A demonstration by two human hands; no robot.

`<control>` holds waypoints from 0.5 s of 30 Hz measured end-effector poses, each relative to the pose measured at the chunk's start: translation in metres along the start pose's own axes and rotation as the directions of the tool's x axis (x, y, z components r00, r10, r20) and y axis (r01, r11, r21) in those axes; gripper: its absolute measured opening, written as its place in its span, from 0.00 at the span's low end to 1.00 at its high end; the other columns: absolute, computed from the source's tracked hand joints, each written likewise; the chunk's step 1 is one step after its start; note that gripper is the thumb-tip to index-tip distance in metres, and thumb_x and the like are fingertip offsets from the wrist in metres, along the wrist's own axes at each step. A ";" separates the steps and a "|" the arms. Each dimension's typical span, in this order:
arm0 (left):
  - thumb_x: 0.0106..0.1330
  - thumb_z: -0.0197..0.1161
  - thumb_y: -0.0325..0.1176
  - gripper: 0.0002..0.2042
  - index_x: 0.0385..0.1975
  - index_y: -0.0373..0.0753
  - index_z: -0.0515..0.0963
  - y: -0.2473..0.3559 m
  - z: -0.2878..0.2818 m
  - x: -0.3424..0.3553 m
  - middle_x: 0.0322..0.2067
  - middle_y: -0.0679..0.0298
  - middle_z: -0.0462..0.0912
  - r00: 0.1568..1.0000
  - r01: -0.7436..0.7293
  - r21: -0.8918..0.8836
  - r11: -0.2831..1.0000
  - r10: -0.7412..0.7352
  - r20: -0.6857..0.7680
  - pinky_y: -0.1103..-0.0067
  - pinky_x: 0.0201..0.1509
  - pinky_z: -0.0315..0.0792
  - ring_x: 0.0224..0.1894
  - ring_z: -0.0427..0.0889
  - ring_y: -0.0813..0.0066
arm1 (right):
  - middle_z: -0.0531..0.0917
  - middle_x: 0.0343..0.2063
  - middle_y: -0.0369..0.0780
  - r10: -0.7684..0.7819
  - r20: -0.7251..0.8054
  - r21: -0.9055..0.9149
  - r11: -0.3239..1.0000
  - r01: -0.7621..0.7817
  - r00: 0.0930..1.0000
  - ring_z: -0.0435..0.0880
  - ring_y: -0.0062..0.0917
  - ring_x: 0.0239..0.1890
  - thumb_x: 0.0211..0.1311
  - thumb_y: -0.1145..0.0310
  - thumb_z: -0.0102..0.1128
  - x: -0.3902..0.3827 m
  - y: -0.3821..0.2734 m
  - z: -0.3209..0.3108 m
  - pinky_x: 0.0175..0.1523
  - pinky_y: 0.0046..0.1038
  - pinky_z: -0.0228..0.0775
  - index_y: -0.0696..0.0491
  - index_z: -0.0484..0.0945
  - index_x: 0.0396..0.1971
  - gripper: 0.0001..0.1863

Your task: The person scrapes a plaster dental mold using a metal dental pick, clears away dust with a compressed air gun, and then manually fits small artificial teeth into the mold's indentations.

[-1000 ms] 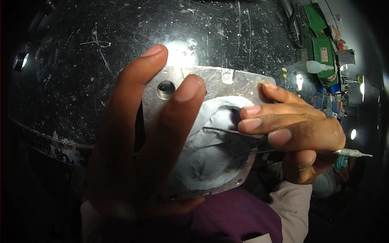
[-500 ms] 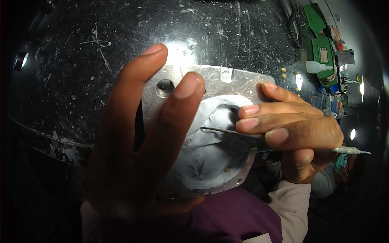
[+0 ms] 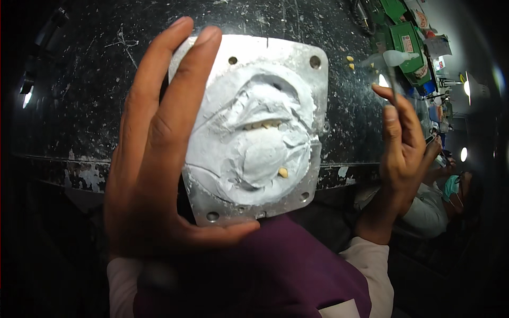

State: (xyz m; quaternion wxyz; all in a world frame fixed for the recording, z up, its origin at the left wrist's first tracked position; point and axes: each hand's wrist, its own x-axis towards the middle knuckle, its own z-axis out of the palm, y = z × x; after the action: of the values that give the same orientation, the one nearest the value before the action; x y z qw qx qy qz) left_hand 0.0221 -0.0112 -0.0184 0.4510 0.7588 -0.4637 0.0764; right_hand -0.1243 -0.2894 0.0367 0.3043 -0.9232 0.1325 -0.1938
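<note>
Silvery grey metal plate [image 3: 297, 58], chalky white plaster [image 3: 254, 143] with small cream-yellow teeth [image 3: 283, 172], glossy black worktop [image 3: 79, 79] flecked with white scratches, purple garment [image 3: 275, 270] with white sleeves, green boxes [image 3: 405, 37] behind.

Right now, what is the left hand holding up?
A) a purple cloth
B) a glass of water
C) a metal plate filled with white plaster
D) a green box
C: the left hand grips a silvery metal plate with bolt holes at its corners, filled with lumpy white plaster that has small yellowish teeth set in it.
</note>
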 end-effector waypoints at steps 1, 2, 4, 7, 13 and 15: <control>0.40 0.78 0.46 0.56 0.71 0.29 0.57 0.005 -0.004 0.000 0.71 0.40 0.57 0.999 -0.024 -0.040 0.999 0.025 0.023 0.58 0.77 0.58 0.76 0.56 0.46 | 0.72 0.23 0.31 -0.069 0.005 -0.092 0.993 0.069 0.998 0.69 0.15 0.24 0.75 0.70 0.56 -0.009 0.008 0.003 0.34 0.20 0.65 0.58 0.81 0.57 0.16; 0.37 0.81 0.49 0.61 0.72 0.29 0.56 0.007 -0.004 -0.001 0.73 0.40 0.55 0.998 -0.044 -0.076 0.996 0.047 0.043 0.58 0.78 0.57 0.76 0.55 0.46 | 0.74 0.25 0.33 -0.138 0.014 -0.182 0.973 0.139 0.990 0.70 0.17 0.25 0.72 0.73 0.59 -0.014 0.014 0.006 0.34 0.22 0.65 0.56 0.81 0.58 0.17; 0.30 0.87 0.54 0.70 0.75 0.29 0.53 0.010 -0.007 -0.008 0.75 0.39 0.51 0.994 -0.066 -0.139 0.988 0.076 0.073 0.58 0.78 0.55 0.78 0.51 0.45 | 0.82 0.36 0.36 -0.130 0.057 -0.385 0.912 0.142 0.990 0.78 0.28 0.36 0.67 0.74 0.61 -0.026 0.015 0.012 0.45 0.29 0.72 0.50 0.82 0.59 0.20; 0.37 0.85 0.50 0.66 0.76 0.29 0.50 0.004 -0.002 -0.002 0.75 0.42 0.52 0.988 -0.093 -0.168 0.981 0.111 0.103 0.61 0.78 0.57 0.77 0.55 0.50 | 0.83 0.39 0.35 -0.394 -0.238 -0.474 0.845 0.247 0.888 0.78 0.31 0.38 0.63 0.75 0.65 -0.052 0.017 0.020 0.51 0.36 0.71 0.51 0.82 0.58 0.21; 0.46 0.81 0.48 0.61 0.76 0.28 0.49 0.013 -0.023 -0.003 0.77 0.47 0.50 0.979 -0.074 -0.120 0.990 0.094 0.179 0.65 0.78 0.53 0.77 0.55 0.55 | 0.82 0.45 0.42 -0.014 -0.564 0.077 0.995 0.069 0.826 0.77 0.27 0.42 0.68 0.79 0.58 -0.212 0.072 0.062 0.53 0.32 0.70 0.58 0.76 0.54 0.15; 0.50 0.78 0.51 0.59 0.76 0.27 0.50 -0.001 -0.022 -0.006 0.78 0.48 0.47 0.977 -0.063 -0.185 0.981 0.099 0.191 0.65 0.79 0.48 0.79 0.50 0.57 | 0.77 0.55 0.44 0.323 -0.738 0.283 0.945 -0.164 0.593 0.76 0.27 0.51 0.72 0.77 0.54 -0.231 0.107 0.073 0.59 0.32 0.68 0.57 0.69 0.63 0.21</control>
State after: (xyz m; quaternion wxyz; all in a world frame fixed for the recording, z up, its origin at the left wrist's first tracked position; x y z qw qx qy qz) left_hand 0.0267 0.0092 -0.0095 0.4648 0.6995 -0.5423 -0.0234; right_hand -0.3112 -0.2514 -0.1470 0.3254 -0.6896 0.3572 -0.5394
